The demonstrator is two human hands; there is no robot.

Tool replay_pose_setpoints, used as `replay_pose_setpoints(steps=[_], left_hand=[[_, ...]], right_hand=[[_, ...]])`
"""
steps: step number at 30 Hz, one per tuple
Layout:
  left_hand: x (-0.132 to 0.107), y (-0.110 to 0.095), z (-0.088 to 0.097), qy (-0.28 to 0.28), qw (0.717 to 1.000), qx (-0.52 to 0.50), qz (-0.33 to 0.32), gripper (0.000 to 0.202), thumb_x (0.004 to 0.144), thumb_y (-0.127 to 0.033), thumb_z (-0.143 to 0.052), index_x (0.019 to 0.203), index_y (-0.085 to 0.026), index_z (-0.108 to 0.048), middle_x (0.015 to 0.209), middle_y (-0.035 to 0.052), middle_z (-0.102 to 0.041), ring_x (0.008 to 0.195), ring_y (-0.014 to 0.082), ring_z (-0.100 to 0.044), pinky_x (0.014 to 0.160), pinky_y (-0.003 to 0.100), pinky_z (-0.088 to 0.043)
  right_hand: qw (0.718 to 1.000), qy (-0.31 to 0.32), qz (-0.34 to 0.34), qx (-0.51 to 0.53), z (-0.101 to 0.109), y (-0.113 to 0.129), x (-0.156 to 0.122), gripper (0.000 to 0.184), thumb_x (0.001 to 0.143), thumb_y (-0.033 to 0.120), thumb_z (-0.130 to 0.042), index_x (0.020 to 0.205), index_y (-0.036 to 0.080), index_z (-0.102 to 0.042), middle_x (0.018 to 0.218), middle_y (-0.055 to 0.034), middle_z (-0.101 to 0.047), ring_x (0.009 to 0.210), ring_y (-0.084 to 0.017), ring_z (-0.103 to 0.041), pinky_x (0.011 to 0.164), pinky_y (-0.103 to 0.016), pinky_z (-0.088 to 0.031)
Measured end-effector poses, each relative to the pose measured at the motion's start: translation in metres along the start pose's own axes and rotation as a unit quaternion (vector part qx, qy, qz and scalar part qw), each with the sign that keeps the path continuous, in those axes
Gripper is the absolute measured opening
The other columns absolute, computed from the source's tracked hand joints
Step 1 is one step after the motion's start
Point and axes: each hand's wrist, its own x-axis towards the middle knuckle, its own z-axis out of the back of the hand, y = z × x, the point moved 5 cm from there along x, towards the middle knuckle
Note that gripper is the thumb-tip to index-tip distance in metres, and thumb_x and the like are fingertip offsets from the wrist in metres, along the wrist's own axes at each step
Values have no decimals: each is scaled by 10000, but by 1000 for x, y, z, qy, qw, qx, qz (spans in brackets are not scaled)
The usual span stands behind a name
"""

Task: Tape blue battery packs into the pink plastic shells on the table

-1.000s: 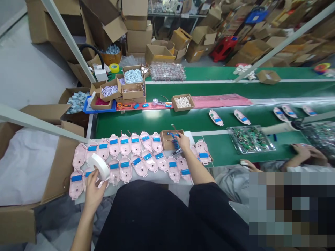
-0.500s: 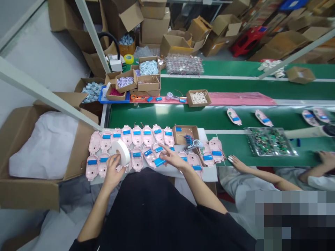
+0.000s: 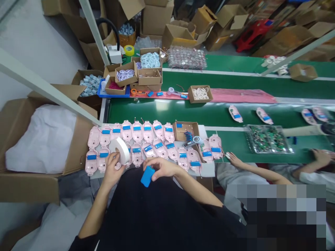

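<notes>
Left hand [image 3: 112, 170]: fingers clenched around the white tape roll [image 3: 122, 150]. The roll stands on edge over the near row of pink shells [image 3: 146, 141], well left of the small brown box [image 3: 195, 129].

Right hand [image 3: 161, 166]: fingers pinch the blue pack [image 3: 147, 176] by its top edge. The pack is tilted and off the counter [image 3: 222, 118], over the dark lap, below-left of the box and just below the shell rows.

The shells lie in two rows, each with a blue pack in it, running left from the box, with a few more to its right. The box is open, with blue bits and wires inside. A small blue-and-white tool [image 3: 195, 141] lies touching the box's near edge.

A co-worker's hand [image 3: 232, 158] rests flat on the counter edge, right of the box, near the last shell. A clear tray of green circuit boards [image 3: 267, 139] sits further right of the box. A big carton with a white sheet [image 3: 39, 139] sits far left of the box, beside the shell rows.
</notes>
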Motion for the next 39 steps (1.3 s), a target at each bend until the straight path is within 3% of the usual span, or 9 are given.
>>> replay_pose_setpoints(steps=[5, 10, 18, 22, 25, 28, 31, 36, 39], left_hand=[[-3, -29, 12, 12, 989, 91, -116, 351, 824, -223, -673, 1172, -223, -715, 1171, 115, -663, 1272, 351, -478, 1126, 566, -406], [-5, -41, 12, 47, 974, 135, -178, 438, 812, -125, -654, 1224, -255, -725, 1160, 97, -700, 1215, 329, -521, 1134, 557, -386], [-8, -51, 11, 85, 951, 184, -235, 513, 866, -82, -616, 1340, -269, -681, 1216, 68, -723, 1227, 306, -515, 1111, 491, -395], [-7, -60, 12, 93, 937, 206, -265, 509, 872, -76, -614, 1334, -275, -692, 1248, 62, -727, 1162, 282, -552, 1062, 461, -418], [-5, -64, 14, 92, 935, 214, -268, 492, 873, -84, -622, 1315, -281, -708, 1248, 60, -732, 1114, 273, -564, 1024, 442, -429], [-3, -65, 15, 110, 932, 226, -261, 511, 877, -97, -620, 1350, -277, -691, 1268, 67, -722, 1044, 262, -567, 1004, 435, -435], [0, -60, 17, 138, 932, 241, -233, 582, 868, -136, -638, 1436, -264, -625, 1298, 98, -696, 1037, 276, -560, 1011, 464, -435], [2, -47, 19, 179, 935, 251, -173, 660, 839, -189, -716, 1481, -215, -563, 1326, 122, -664, 1081, 313, -516, 983, 488, -442], [-5, -28, 17, 221, 933, 239, -155, 654, 852, -151, -675, 1486, -258, -556, 1320, 99, -662, 1055, 290, -526, 945, 462, -450]], right_hand=[[989, -136, 49, 10, 19, 18, 4, 570, 693, 522, -937, 1124, 201, -747, 1103, -93, -750, 1063, -268, -707, 946, -407, -567], [961, -215, 95, -148, 27, 47, 6, 496, 713, 508, -927, 1086, 213, -788, 1073, -72, -751, 1038, -253, -694, 970, -382, -544], [929, -220, 41, -296, 25, 47, 5, 484, 885, 462, -788, 1316, 250, -729, 1236, -92, -753, 1046, -282, -731, 948, -395, -561], [908, -199, 12, -369, 20, 51, 11, 419, 913, 405, -765, 1288, 220, -728, 999, -78, -793, 914, -258, -752, 850, -340, -545], [909, -161, -16, -385, 21, 53, 18, 352, 905, 383, -771, 1199, 191, -751, 811, -41, -764, 770, -222, -731, 774, -307, -526], [942, -162, -40, -292, 27, 40, 28, 399, 832, 442, -827, 1121, 176, -760, 808, -36, -757, 781, -221, -724, 757, -305, -537], [968, -227, -28, -104, 29, 9, 40, 561, 724, 527, -887, 1125, 162, -743, 852, -44, -759, 843, -246, -729, 774, -337, -569], [924, -342, 20, 170, 14, -46, 62, 562, 675, 553, -913, 1057, 193, -711, 918, -60, -768, 886, -254, -741, 850, -400, -600], [897, -382, 59, 214, 35, -43, 86, 491, 693, 548, -902, 967, 196, -696, 949, -76, -766, 932, -251, -738, 881, -398, -601]])
